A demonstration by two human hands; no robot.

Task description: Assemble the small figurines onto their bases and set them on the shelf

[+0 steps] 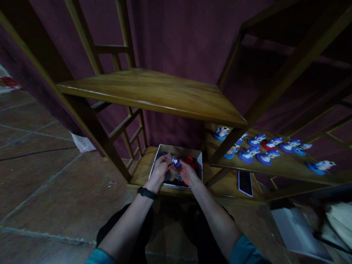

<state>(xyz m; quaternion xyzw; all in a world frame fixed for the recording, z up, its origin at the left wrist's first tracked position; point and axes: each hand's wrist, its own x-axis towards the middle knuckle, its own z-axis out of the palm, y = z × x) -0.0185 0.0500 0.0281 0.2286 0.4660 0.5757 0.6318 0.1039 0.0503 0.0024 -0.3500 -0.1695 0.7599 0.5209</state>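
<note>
A small purple-and-white figurine [175, 161] is held between my two hands above a white open box [200, 167]. My left hand [161, 168], with a dark band on its wrist, pinches the figurine's upper left side. From the right, the fingers of my right hand [186, 172] close on its lower purple part. Inside the box lie red items [189, 160] and dark ones, partly covered by my hands. The figurine's finer details are too small to make out.
Several figurines on purple, blue and red bases, one a purple figurine [249, 154], stand on the right-hand shelf [288, 170]. A phone [245, 183] lies on the lower board. Above the box juts a wooden shelf [154, 93]. A cable [41, 152] crosses the floor at left.
</note>
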